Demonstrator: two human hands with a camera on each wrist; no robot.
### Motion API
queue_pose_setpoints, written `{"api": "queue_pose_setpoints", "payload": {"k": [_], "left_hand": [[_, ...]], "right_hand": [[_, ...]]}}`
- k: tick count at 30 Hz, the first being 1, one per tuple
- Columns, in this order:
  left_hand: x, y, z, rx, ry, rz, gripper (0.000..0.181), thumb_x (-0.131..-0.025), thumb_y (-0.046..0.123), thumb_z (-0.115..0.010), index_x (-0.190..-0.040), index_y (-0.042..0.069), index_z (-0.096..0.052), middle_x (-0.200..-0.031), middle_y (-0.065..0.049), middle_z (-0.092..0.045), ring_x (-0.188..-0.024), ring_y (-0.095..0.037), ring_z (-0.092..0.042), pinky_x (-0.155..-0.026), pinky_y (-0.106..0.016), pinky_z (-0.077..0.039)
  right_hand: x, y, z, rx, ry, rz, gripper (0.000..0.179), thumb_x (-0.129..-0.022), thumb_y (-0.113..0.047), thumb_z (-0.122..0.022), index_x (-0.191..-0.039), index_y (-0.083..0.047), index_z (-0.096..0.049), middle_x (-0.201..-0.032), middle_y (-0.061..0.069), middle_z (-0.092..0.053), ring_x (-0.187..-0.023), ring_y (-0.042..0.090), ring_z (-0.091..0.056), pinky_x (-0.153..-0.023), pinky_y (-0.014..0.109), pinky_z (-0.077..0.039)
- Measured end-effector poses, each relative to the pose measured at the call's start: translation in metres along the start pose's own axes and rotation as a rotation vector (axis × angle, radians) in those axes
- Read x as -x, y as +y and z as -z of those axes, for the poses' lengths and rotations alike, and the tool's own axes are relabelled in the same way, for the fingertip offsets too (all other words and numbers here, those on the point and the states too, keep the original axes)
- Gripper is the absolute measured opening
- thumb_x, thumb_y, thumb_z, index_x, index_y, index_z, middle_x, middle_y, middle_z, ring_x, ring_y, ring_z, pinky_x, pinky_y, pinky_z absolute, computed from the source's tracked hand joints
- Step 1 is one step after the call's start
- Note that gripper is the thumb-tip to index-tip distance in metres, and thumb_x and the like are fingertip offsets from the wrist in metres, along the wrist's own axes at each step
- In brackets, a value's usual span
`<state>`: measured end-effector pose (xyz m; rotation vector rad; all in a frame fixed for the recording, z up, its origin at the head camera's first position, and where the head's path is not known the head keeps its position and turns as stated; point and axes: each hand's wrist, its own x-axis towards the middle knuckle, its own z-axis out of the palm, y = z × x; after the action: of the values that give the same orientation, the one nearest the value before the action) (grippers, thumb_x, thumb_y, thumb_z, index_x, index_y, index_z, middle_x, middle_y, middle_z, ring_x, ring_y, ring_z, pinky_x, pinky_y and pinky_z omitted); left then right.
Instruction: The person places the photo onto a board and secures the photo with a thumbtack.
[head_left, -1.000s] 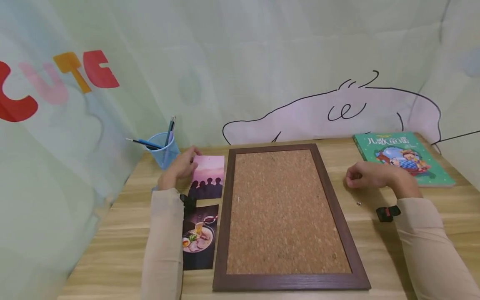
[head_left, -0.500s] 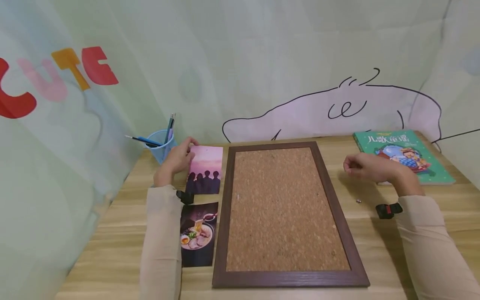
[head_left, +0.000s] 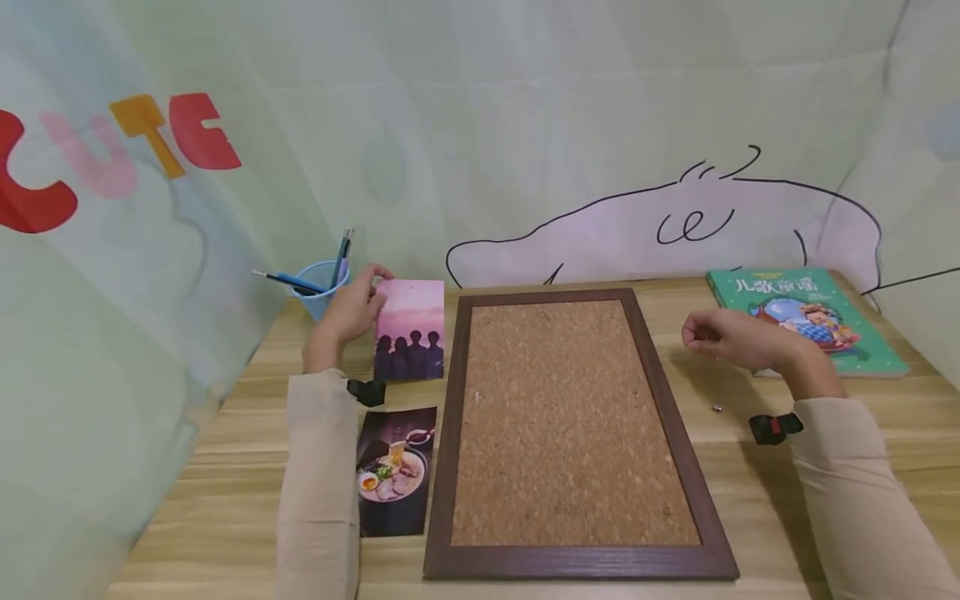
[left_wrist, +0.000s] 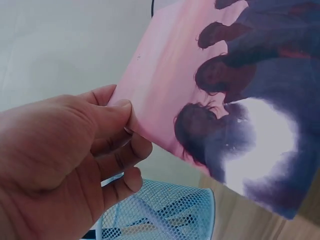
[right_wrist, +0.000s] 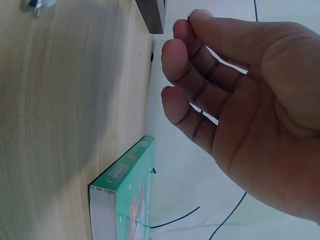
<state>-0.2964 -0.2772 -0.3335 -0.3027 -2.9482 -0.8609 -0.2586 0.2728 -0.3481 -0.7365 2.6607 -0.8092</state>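
My left hand [head_left: 348, 312] pinches the left edge of a photo [head_left: 411, 329] showing dark silhouettes against a pink sky. In the left wrist view the photo is tilted up above the table, with the thumb on its face. A second photo [head_left: 396, 471], of a noodle bowl, lies flat below it. Right of both photos lies a cork board [head_left: 570, 425] in a brown frame. My right hand [head_left: 738, 337] hovers near the book with thumb and index tips together. A tiny dark sliver [right_wrist: 189, 16] shows between those tips; its kind is unclear. A metal pushpin [head_left: 717, 408] lies below this hand.
A blue mesh cup [head_left: 318, 304] with pencils stands just behind my left hand. At the back right lies a green book [head_left: 862, 346], partly behind my right hand. A printed curtain [head_left: 525, 125] hangs along the table's [head_left: 217, 500] back edge.
My left hand has raised the silhouette photo and moved it slightly away from me, uncovering more of the noodle photo. The right hand has shifted slightly left, its pinch unchanged.
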Motion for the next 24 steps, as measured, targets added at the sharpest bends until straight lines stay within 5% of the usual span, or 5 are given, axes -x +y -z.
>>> {"api": "queue_pose_setpoints", "payload": {"k": [13, 24], "left_hand": [[0.006, 0.012, 0.010, 0.104, 0.032, -0.029, 0.033, -0.106, 0.010, -0.042, -0.139, 0.006, -0.043, -0.087, -0.013, -0.051, -0.076, -0.025, -0.050, -0.067, -0.037, -0.042], [0.001, 0.030, 0.011, 0.116, -0.004, -0.052, 0.033, -0.106, 0.011, -0.044, -0.139, 0.005, -0.046, -0.109, -0.023, -0.062, -0.092, -0.033, -0.062, -0.081, -0.044, -0.049]], "right_hand": [[0.001, -0.009, -0.001, 0.008, 0.013, 0.030, 0.004, -0.100, -0.002, -0.056, -0.096, -0.001, -0.056, -0.079, 0.001, -0.052, -0.072, 0.014, -0.048, -0.062, 0.027, -0.040], [-0.009, -0.028, 0.003, -0.037, 0.033, 0.024, 0.007, -0.102, -0.007, -0.055, -0.103, 0.000, -0.057, -0.088, 0.008, -0.056, -0.081, 0.020, -0.053, -0.067, 0.031, -0.044]]}}
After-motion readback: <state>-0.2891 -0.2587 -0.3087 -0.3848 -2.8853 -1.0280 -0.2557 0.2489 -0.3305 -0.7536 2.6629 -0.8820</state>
